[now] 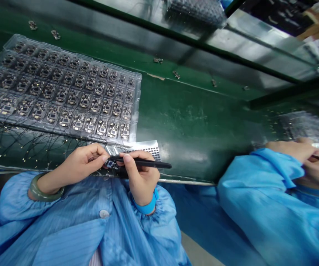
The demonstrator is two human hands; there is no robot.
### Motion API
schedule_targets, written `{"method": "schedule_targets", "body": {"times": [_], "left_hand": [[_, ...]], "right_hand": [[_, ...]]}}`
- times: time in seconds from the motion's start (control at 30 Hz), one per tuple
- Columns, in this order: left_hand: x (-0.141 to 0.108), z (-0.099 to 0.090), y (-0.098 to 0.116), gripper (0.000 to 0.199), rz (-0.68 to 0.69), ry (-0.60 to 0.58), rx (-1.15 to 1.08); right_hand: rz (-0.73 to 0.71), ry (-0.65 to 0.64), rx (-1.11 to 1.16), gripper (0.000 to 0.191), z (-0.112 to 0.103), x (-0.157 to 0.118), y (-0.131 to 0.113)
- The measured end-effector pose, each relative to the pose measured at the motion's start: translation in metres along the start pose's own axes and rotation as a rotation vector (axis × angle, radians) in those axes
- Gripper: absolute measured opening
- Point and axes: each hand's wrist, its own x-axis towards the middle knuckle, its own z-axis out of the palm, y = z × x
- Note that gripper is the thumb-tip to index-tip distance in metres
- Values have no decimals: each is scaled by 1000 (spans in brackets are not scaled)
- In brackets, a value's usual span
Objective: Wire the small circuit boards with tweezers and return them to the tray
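My left hand [84, 164] pinches a small circuit board [111, 163] between its fingertips, just above the bench edge. My right hand [141, 179] grips slim black tweezers [148, 163], whose tips reach over the board. A jade bangle [45, 188] circles my left wrist, and a blue wrist strap [145, 205] circles my right. A clear plastic tray [59, 90] of several rows of small circuit boards lies beyond my hands. A perforated metal plate [145, 149] sits partly under the tweezers.
Thin black wires [23, 147] with small tips lie in a tangle on the green bench mat [192, 125]. A co-worker's hands [295, 155] in blue sleeves hold a thin dark tool at the right, beside a blurred tray [306, 125]. Dark green shelf rails [203, 50] cross the top.
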Motion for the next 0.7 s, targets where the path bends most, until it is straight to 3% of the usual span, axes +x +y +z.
{"method": "schedule_targets", "body": {"times": [0.17,0.37,0.47,0.57,0.7], "left_hand": [[1,1,1,17,18,8,-14],[1,1,0,15,36,25,-31],[0,2,-1,16,52,28,-39],[-1,4,-2,16,69,49,-64],[-3,8,1,15,72,63,-61]], "right_hand": [[-114,-44,-28,9,0,-1,5],[-378,-163,-116,21,-4,3,6],[-371,-89,-25,8,-9,4,3],[-301,36,95,22,-13,3,-1],[-190,-30,98,27,-14,1,-4]]}}
